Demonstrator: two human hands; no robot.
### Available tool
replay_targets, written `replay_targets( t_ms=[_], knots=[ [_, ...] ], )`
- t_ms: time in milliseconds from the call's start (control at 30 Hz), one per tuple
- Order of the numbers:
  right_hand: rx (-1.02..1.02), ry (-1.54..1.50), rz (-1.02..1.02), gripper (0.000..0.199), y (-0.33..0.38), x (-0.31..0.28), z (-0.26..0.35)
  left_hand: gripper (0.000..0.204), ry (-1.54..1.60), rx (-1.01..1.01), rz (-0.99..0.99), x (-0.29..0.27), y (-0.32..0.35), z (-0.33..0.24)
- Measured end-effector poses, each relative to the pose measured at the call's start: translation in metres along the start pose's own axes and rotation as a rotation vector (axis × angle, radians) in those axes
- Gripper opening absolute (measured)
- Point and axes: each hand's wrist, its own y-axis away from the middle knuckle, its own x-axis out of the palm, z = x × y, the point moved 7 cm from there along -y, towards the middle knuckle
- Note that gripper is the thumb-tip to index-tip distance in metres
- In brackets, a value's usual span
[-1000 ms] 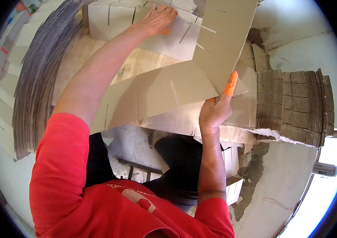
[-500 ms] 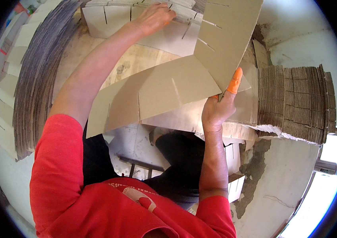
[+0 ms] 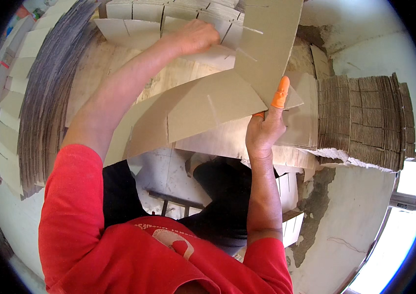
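Note:
My right hand [image 3: 265,128], with orange finger cots on it, is closed on slotted cardboard dividers. One grey-brown divider [image 3: 203,105] stretches leftward across the table's near side, and another divider [image 3: 269,46] rises away from me, both meeting near my thumb. At the far side my left hand [image 3: 199,37] is closed on a slotted cardboard strip [image 3: 137,32], which stands on edge in front of the stack of similar strips [image 3: 183,11]. My left fingertips are partly hidden behind the hand.
Tall stacks of cardboard strips stand along the left [image 3: 53,93] and on the right [image 3: 364,120]. Between them lies a wooden tabletop [image 3: 102,73]. Below its near edge are my legs and a dark metal frame [image 3: 176,200]. A stained wall [image 3: 350,206] is on the right.
My left hand has come slightly nearer, drawing a strip away from the far stack. My right hand and its dividers have shifted a little to the left.

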Motion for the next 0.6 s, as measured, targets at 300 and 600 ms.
replay_targets(
  t_ms=[300,600],
  knots=[
    [0.048,0.014,0.058,0.081,0.005,-0.007,0.002,0.020,-0.075,0.124,-0.153,-0.002,0.000,-0.009],
    [0.020,0.056,0.115,0.082,0.008,-0.001,-0.006,0.001,0.049,0.215,-0.208,-0.024,0.016,-0.046]
  ],
)
